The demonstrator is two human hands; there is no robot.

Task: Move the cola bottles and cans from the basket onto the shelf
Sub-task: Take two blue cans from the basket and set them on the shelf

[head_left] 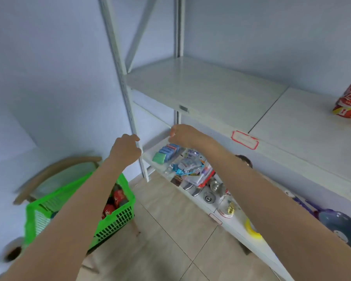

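A green plastic basket [118,217] sits at the lower left on a wooden chair, with red cola bottles [119,196] lying in it behind my left forearm. A red cola pack [350,100] stands on the white shelf [211,92] at the far right edge. My left hand [125,151] hangs in the air beside the shelf's front left post, fingers loosely curled and holding nothing. My right hand [183,135] hovers just below the shelf's front edge, fingers also loosely curled and empty.
The lower shelf [229,222] carries sponges [166,152], packaged goods [193,170], metal fittings, a yellow tape roll [251,230] and a blue toy [336,222]. A red-edged label [244,139] marks the upper shelf's front. The wooden chair [55,173] stands by the left wall on a tiled floor.
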